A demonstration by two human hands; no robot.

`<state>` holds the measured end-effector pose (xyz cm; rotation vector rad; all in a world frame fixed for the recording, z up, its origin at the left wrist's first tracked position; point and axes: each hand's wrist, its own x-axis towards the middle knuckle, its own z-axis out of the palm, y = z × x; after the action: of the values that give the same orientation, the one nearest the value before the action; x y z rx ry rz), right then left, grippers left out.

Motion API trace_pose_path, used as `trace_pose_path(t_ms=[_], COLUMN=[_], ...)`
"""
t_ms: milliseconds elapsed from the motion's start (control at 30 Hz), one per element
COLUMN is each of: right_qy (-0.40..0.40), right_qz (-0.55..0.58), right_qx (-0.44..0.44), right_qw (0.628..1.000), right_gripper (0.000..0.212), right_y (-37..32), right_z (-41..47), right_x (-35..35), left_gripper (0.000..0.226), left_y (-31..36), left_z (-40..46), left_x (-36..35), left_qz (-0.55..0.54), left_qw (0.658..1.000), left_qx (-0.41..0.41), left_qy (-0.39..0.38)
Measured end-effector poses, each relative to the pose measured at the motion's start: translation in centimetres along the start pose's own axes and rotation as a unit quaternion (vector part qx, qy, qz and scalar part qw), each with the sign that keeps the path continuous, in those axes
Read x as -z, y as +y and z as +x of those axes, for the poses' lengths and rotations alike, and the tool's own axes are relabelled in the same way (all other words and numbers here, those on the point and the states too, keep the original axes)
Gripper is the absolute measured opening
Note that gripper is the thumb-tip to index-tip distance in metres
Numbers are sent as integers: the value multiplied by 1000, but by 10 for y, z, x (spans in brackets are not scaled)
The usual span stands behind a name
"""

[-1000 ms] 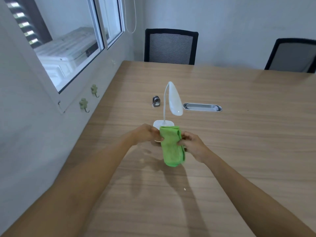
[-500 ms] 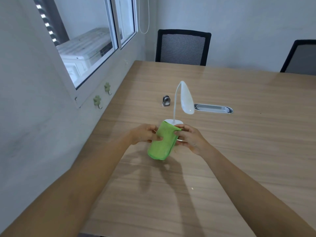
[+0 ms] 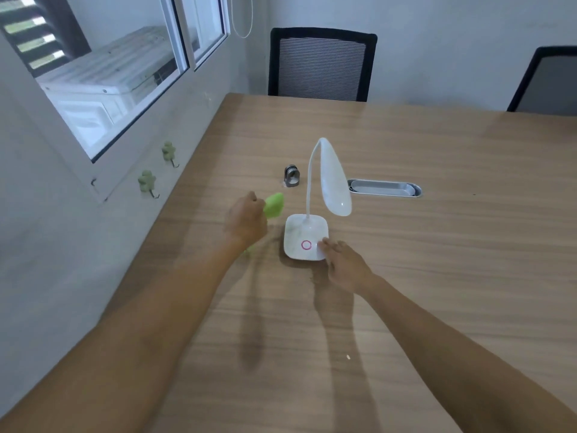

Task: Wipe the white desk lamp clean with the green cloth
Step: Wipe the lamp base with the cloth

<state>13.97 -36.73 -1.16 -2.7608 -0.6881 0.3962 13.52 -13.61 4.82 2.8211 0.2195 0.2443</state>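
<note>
There was one view only, from a camera worn on the person's head. It looked forward and steeply down across a wooden table [image 3: 437, 276], with both forearms running in from the bottom edge. The wide lens bent the window [image 3: 125, 73] on the left and took in two chairs [image 3: 321, 64] at the far side. The lamp [image 3: 315, 214] stood near the middle, at arm's reach.

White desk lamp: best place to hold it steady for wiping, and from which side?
Hold the white desk lamp by its flat square base, pressing down from the near right corner, where the right hand already rests. The thin curved neck looks bendy and the drooping head overhangs, so both are probably poor holds. That leaves the left hand free with the green cloth.
</note>
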Motion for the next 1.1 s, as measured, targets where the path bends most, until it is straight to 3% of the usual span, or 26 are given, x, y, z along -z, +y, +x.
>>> trace_pose_path(t_ms=[267,367,467,567,667,800,933,1033,1100], right_qy=[-12,-19,-12,-9,-14,-14,-22,-30,-33], right_qz=[-60,-59,-53,-43,-33,-16,-13,-14,-16], right_qx=[21,19,29,28,19,14,6,0,1], right_qw=[998,998,998,999,999,1000,1000,999,999], right_gripper=[57,55,54,52,50,49,49,50,49], right_y=[15,16,16,17,16,17,15,14,15], right_z=[8,10,9,10,9,9,9,10,12], right_x=[-4,-2,-3,-4,-2,-4,-2,1,1], left_gripper=[32,26,17,34,33,39,36,31,39], left_y=[10,1,-11,-25,-34,-17,-1,-7,-16], left_z=[-1,-13,-27,-36,-31,-13,-17,-32,-43], left_x=[-60,-62,-53,-45,-38,-28,-40,-48,-47], left_qz=[150,127,134,158,144,155,131,123,149], left_qw=[974,967,932,888,902,937,964,941,901], left_qx=[-141,-207,-335,-432,-397,-296,-221,-308,-407], left_qy=[-100,-72,-37,18,92,100,-69,-64,-34])
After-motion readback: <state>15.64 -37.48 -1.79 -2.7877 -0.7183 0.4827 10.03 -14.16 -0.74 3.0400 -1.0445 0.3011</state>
